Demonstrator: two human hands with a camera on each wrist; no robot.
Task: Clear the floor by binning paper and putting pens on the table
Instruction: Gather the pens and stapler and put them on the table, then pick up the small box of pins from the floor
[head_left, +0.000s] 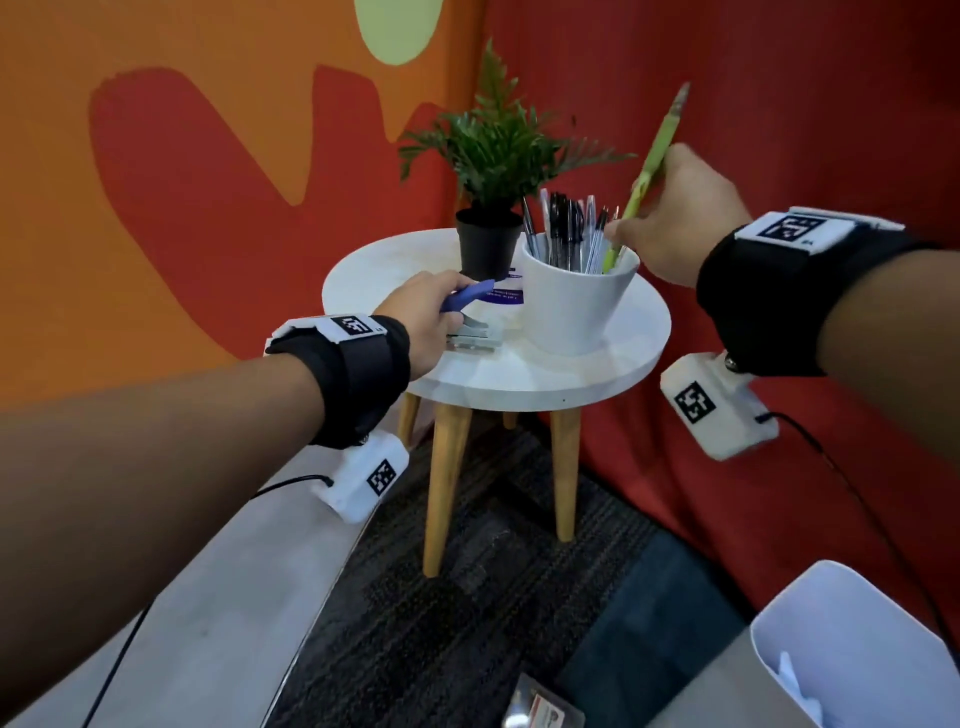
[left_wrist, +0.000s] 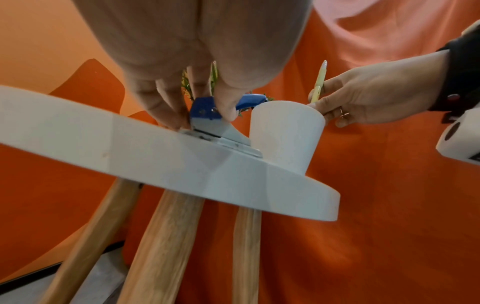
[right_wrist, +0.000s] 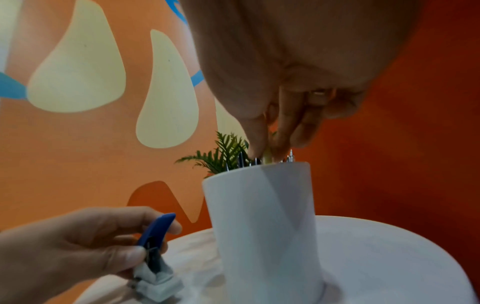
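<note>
A round white table (head_left: 613, 358) on wooden legs carries a white cup (head_left: 574, 306) holding several pens. My right hand (head_left: 675, 218) pinches a green pen (head_left: 657, 156), tilted, with its lower end inside the cup. The same pen (left_wrist: 319, 82) and cup (left_wrist: 285, 133) show in the left wrist view. My left hand (head_left: 426, 317) grips a blue and grey stapler (head_left: 470, 317) that rests on the table's near left side; the stapler (left_wrist: 218, 123) is held from both sides. In the right wrist view the cup (right_wrist: 265, 226) fills the middle and the stapler (right_wrist: 155, 242) sits lower left.
A potted fern (head_left: 493, 171) stands behind the cup, with a purple card (head_left: 506, 295) beside its black pot. A white bin (head_left: 852, 649) holding paper sits at the lower right on dark carpet. A grey bench (head_left: 208, 597) runs along the left. A small packet (head_left: 540, 709) lies on the floor.
</note>
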